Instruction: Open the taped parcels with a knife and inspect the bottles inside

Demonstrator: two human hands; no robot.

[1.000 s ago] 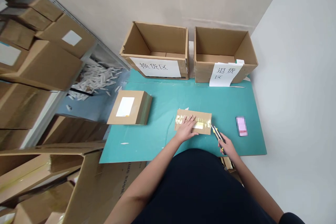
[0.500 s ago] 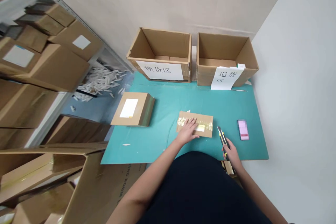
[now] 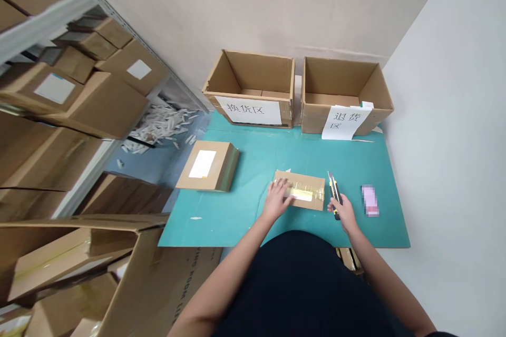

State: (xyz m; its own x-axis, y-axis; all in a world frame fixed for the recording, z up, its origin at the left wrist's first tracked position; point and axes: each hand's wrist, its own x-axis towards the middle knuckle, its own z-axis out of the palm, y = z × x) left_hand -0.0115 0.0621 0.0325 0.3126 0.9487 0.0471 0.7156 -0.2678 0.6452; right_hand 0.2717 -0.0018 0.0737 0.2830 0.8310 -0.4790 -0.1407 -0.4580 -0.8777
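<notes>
Looking down on a teal desk (image 3: 221,216) pushed into the corner of two pale walls, with blue-grey floor to its left and a scatter of white scraps (image 3: 162,124) lying there. Flanked on the left by a metal shelf (image 3: 43,26) stacked with closed brown boxes, and by more flattened cardboard near the front.

Standing at the desk's far edge, side by side against the wall: a left open carton (image 3: 253,71) with a white paper sign on its front, showing only its own bottom flaps inside, and a right open carton (image 3: 343,81) with a sign hung over its rim, showing bare cardboard inside. Resting nearer the desk's left edge, a closed labelled box (image 3: 209,166), white label up.

Pressing the left hand (image 3: 276,197) flat, fingers spread, onto the small taped parcel (image 3: 306,190) lying in the middle of the desk near the front. Gripping the utility knife (image 3: 334,192) in the right hand (image 3: 344,209), fingers closed round the handle, tip pointing away, just beside the parcel's right end. Cannot tell whether the blade is out. Lying further right, apart from the knife, a blurred pink item (image 3: 370,200).
</notes>
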